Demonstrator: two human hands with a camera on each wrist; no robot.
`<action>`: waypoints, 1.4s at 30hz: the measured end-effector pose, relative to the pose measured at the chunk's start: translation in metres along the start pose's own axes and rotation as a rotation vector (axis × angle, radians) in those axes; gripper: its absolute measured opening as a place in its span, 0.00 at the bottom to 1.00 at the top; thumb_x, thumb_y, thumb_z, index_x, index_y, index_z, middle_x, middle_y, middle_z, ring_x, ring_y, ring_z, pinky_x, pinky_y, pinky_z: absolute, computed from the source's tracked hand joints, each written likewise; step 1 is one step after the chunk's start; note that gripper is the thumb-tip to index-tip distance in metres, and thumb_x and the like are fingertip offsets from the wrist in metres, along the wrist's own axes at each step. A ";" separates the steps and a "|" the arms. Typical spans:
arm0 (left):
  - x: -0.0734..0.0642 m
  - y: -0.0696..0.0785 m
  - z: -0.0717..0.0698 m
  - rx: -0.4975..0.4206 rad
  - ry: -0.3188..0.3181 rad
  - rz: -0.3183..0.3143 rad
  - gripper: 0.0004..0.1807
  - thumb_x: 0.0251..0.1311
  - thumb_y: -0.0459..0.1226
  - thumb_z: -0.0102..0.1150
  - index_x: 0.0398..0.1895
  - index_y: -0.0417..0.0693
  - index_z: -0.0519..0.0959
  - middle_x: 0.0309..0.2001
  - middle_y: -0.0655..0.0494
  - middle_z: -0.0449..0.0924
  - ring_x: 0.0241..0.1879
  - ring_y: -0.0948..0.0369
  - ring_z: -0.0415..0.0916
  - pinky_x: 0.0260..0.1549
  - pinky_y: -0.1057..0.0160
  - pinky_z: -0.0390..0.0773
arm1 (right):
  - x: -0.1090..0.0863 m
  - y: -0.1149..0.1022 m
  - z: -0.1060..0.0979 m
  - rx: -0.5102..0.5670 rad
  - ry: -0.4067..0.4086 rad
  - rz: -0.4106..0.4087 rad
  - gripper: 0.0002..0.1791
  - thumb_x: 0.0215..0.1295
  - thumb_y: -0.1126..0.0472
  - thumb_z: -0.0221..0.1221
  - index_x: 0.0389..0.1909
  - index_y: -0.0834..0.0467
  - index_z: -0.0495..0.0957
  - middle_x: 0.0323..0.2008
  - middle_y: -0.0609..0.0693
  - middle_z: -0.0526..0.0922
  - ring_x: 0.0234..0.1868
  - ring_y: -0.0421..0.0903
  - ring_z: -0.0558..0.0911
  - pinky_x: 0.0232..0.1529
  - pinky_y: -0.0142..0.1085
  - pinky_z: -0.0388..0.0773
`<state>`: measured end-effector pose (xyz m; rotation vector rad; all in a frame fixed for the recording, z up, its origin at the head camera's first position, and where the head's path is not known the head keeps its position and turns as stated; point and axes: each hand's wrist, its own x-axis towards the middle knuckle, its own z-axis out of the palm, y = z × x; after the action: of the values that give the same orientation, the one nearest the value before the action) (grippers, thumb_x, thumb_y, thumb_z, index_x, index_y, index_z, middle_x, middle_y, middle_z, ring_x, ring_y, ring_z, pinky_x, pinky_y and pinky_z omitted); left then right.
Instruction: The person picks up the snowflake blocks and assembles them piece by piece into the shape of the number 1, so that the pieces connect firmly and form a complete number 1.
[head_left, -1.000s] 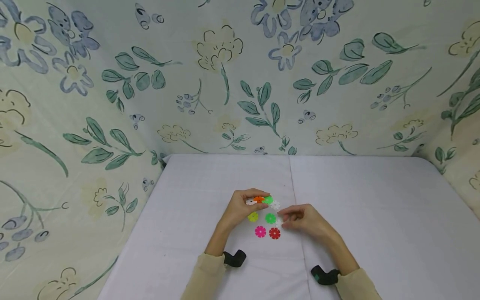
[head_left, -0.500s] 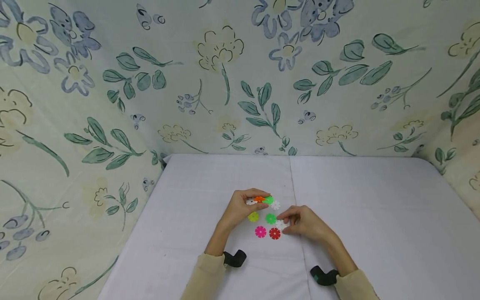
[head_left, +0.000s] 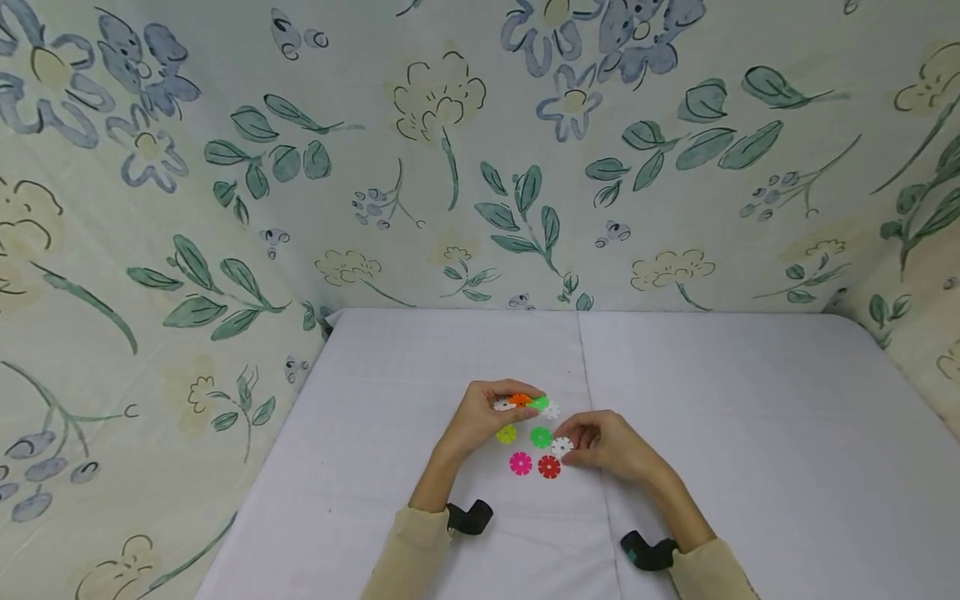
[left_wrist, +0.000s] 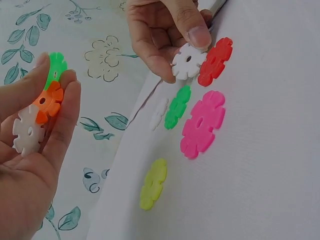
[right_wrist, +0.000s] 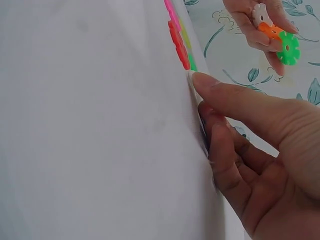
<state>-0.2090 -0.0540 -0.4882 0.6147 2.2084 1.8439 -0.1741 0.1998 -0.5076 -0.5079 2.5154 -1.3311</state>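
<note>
My left hand [head_left: 472,418] holds a short chain of interlocking notched plastic discs: a white disc [left_wrist: 25,134], an orange disc [left_wrist: 54,96] and a green disc [left_wrist: 59,66]. The chain lies between thumb and fingers, seen face-on in the left wrist view. With thumb and fingertips, my right hand [head_left: 617,448] pinches another white disc [left_wrist: 189,69] by its edge, tilted up from the cloth. Close beside it are a red disc [head_left: 549,472] and a loose green disc [head_left: 542,432]. In the right wrist view the pinched disc is mostly hidden behind the thumb.
Flat on the white cloth [head_left: 720,417] lie a pink disc [head_left: 521,471], a yellow disc [left_wrist: 153,192] and a further white disc [left_wrist: 158,115]. A floral curtain [head_left: 420,217] hangs behind the table. Each wrist carries a black camera mount.
The right fingers have shifted slightly left and tipped up the white disc, whose face now shows between them. The left hand keeps its chain almost in the same place.
</note>
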 end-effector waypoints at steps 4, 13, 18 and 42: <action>0.000 0.001 0.000 0.007 0.006 -0.001 0.12 0.63 0.39 0.72 0.49 0.54 0.90 0.50 0.57 0.90 0.58 0.62 0.80 0.65 0.54 0.75 | 0.000 0.001 -0.002 0.010 0.018 0.013 0.17 0.58 0.60 0.76 0.48 0.56 0.88 0.30 0.48 0.82 0.31 0.42 0.78 0.33 0.28 0.78; -0.001 0.004 -0.001 -0.069 -0.013 -0.004 0.14 0.62 0.36 0.72 0.51 0.49 0.89 0.52 0.51 0.90 0.57 0.61 0.80 0.62 0.58 0.77 | -0.003 -0.003 -0.007 0.286 0.088 0.043 0.21 0.65 0.63 0.70 0.57 0.64 0.84 0.36 0.58 0.88 0.33 0.50 0.90 0.38 0.34 0.88; -0.001 0.004 -0.002 -0.086 -0.021 -0.012 0.14 0.62 0.36 0.72 0.51 0.48 0.89 0.52 0.50 0.90 0.57 0.61 0.80 0.60 0.60 0.78 | -0.003 -0.006 -0.007 0.362 0.194 -0.061 0.22 0.65 0.67 0.69 0.59 0.66 0.82 0.38 0.61 0.89 0.32 0.47 0.91 0.39 0.35 0.88; -0.002 0.006 -0.001 -0.103 -0.080 -0.018 0.13 0.64 0.36 0.71 0.50 0.43 0.89 0.49 0.45 0.90 0.48 0.60 0.83 0.52 0.61 0.82 | -0.003 -0.020 -0.001 0.440 0.306 -0.143 0.22 0.63 0.69 0.70 0.58 0.68 0.82 0.35 0.42 0.90 0.31 0.45 0.91 0.39 0.36 0.88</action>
<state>-0.2068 -0.0549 -0.4826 0.6349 2.0483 1.8764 -0.1675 0.1913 -0.4900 -0.4164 2.3239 -2.0859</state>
